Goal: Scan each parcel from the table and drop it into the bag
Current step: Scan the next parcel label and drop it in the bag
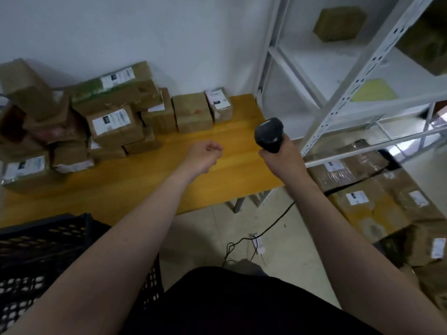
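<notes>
Several brown cardboard parcels (pixel 113 124) with white labels are stacked on the left and back of the yellow wooden table (pixel 232 170). My right hand (pixel 281 159) grips a black handheld scanner (pixel 268 135) above the table's right end, its cable hanging to the floor. My left hand (pixel 204 155) hovers over the middle of the table with loosely curled fingers, holding nothing, a short way in front of the parcels. No bag is clearly in view.
A black plastic mesh crate (pixel 36 250) stands at the lower left against the table. White metal shelving (pixel 338 81) rises at the right with boxes on it. More labelled cardboard boxes (pixel 377 201) lie on the floor at the right. The scanner cable (pixel 266 228) runs across the floor.
</notes>
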